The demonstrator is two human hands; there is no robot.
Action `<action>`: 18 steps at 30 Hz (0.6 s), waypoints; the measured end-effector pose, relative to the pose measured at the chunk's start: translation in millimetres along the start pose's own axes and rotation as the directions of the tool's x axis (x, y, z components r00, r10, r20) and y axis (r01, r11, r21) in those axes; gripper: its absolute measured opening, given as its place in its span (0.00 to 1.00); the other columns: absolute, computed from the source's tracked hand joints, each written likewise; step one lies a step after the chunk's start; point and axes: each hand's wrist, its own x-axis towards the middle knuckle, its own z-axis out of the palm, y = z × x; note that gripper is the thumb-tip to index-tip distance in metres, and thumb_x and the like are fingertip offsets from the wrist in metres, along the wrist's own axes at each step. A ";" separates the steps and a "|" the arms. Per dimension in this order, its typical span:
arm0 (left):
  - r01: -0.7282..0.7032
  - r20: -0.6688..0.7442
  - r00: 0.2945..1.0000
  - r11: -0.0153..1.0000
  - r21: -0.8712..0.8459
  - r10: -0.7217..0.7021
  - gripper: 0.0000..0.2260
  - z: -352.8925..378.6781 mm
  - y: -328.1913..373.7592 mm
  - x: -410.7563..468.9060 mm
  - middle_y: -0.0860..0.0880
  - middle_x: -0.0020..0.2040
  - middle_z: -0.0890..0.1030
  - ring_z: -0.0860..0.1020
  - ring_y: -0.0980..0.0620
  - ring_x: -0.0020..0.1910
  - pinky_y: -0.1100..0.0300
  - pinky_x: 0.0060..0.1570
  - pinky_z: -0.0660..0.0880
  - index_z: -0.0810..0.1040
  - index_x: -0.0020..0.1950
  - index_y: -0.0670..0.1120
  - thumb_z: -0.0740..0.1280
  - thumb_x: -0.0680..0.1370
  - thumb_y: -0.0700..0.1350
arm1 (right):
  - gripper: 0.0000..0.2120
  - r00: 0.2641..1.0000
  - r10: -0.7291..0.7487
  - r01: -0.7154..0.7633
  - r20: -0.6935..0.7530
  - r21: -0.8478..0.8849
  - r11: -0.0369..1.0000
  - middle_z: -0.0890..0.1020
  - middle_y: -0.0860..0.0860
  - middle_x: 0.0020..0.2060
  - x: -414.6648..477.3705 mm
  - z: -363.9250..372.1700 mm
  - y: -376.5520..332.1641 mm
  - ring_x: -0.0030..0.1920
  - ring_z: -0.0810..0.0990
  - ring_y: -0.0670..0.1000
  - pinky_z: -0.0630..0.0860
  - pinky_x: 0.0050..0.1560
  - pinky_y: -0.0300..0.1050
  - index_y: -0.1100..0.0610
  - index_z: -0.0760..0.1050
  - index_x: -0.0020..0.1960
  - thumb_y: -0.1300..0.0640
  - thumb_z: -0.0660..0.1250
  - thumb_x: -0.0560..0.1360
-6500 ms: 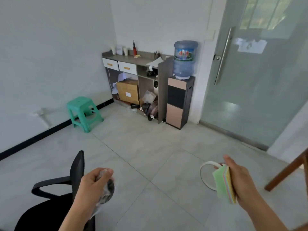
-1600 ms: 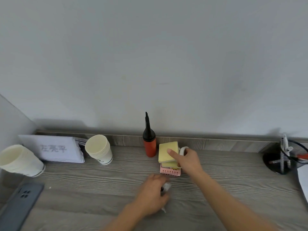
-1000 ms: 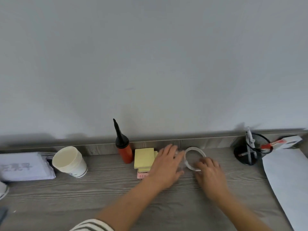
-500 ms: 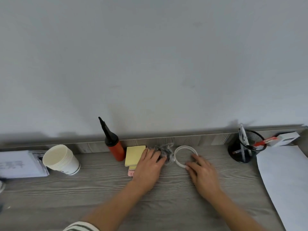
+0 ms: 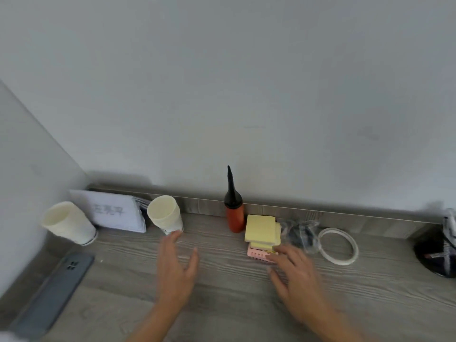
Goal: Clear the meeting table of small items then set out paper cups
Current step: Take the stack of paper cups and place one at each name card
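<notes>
The top (image 5: 222, 280) looks like grey wood-grain laminate, matt, with fine streaks. The wall (image 5: 246, 95) is smooth and matt. Both cups (image 5: 164, 214) (image 5: 66, 223) are paper, cream and dull inside. The card (image 5: 116, 213) is white matt paper. The phone (image 5: 56, 290) has a matt blue-grey back. The pump (image 5: 234, 215) is plastic, red body and black nozzle, faintly shiny. The notes (image 5: 261, 228) are matt yellow paper. The bag (image 5: 299, 232) is clear, crinkled, glossy film. The tape (image 5: 340, 261) is whitish and translucent.
</notes>
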 end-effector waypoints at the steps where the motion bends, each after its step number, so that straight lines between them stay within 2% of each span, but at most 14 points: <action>1: 0.102 -0.069 0.992 0.994 -0.028 -0.103 0.22 -13.4 -11.3 4.8 0.46 0.61 0.74 0.74 0.45 0.59 0.49 0.60 0.72 0.71 0.67 0.43 0.71 0.75 0.45 | 0.15 0.999 -0.024 0.023 0.033 0.021 0.999 0.81 0.45 0.54 1.5 12.2 -14.8 0.57 0.72 0.44 0.73 0.56 0.42 0.47 0.81 0.54 0.45 0.60 0.73; 3: 0.238 -0.136 0.959 0.968 -0.079 -0.247 0.26 -31.9 -30.8 17.2 0.43 0.61 0.74 0.74 0.41 0.57 0.48 0.57 0.72 0.69 0.68 0.43 0.74 0.73 0.42 | 0.15 0.996 -0.052 0.050 0.075 0.028 0.998 0.81 0.46 0.54 4.2 36.9 -40.8 0.58 0.72 0.44 0.78 0.54 0.44 0.47 0.80 0.53 0.44 0.61 0.72; 4: 0.273 -0.126 0.950 0.956 -0.105 -0.285 0.27 -37.3 -38.3 24.0 0.43 0.61 0.74 0.74 0.42 0.57 0.49 0.58 0.72 0.68 0.69 0.43 0.74 0.73 0.42 | 0.16 0.994 -0.056 0.055 0.098 0.010 0.998 0.81 0.46 0.54 5.0 49.1 -52.0 0.58 0.73 0.45 0.79 0.53 0.46 0.46 0.80 0.53 0.42 0.61 0.71; 7: 0.313 -0.007 0.948 0.934 -0.171 -0.319 0.35 -41.2 -54.0 48.2 0.43 0.66 0.73 0.73 0.44 0.63 0.48 0.64 0.71 0.64 0.73 0.44 0.76 0.71 0.44 | 0.22 0.974 0.021 -0.002 0.226 -0.085 0.996 0.81 0.47 0.59 5.8 76.8 -81.5 0.61 0.78 0.50 0.75 0.59 0.48 0.45 0.79 0.58 0.36 0.55 0.75; 9: 0.321 0.092 0.947 0.927 -0.193 -0.309 0.39 -36.0 -63.2 65.4 0.45 0.68 0.72 0.72 0.46 0.65 0.48 0.67 0.69 0.61 0.75 0.45 0.78 0.69 0.45 | 0.26 0.962 0.075 -0.038 0.264 -0.143 0.989 0.79 0.49 0.64 1.6 94.7 -90.6 0.66 0.73 0.51 0.64 0.69 0.48 0.46 0.79 0.61 0.34 0.52 0.76; 11: 0.303 0.173 0.949 0.918 -0.255 -0.265 0.42 -29.3 -69.4 81.9 0.46 0.68 0.73 0.73 0.49 0.65 0.49 0.68 0.70 0.61 0.75 0.47 0.79 0.67 0.45 | 0.26 0.962 0.106 -0.066 0.252 -0.163 0.984 0.77 0.51 0.67 -2.1 104.7 -94.2 0.70 0.67 0.52 0.54 0.72 0.48 0.48 0.78 0.63 0.35 0.56 0.75; 15: 0.266 0.243 0.952 0.896 -0.356 -0.186 0.43 -18.0 -71.6 107.0 0.52 0.63 0.75 0.74 0.54 0.62 0.58 0.65 0.69 0.63 0.74 0.46 0.81 0.64 0.47 | 0.25 0.964 0.139 -0.100 0.225 -0.174 0.980 0.75 0.50 0.68 -0.3 102.1 -100.6 0.71 0.66 0.50 0.51 0.72 0.46 0.48 0.77 0.64 0.36 0.54 0.77; 18: 0.213 0.234 0.963 0.903 -0.374 -0.131 0.35 -12.8 -70.0 122.3 0.59 0.55 0.78 0.75 0.60 0.55 0.65 0.58 0.71 0.68 0.67 0.51 0.81 0.64 0.45 | 0.24 0.962 0.152 -0.110 0.226 -0.190 0.976 0.74 0.48 0.69 1.4 98.5 -104.1 0.71 0.65 0.48 0.50 0.72 0.43 0.48 0.76 0.64 0.38 0.61 0.73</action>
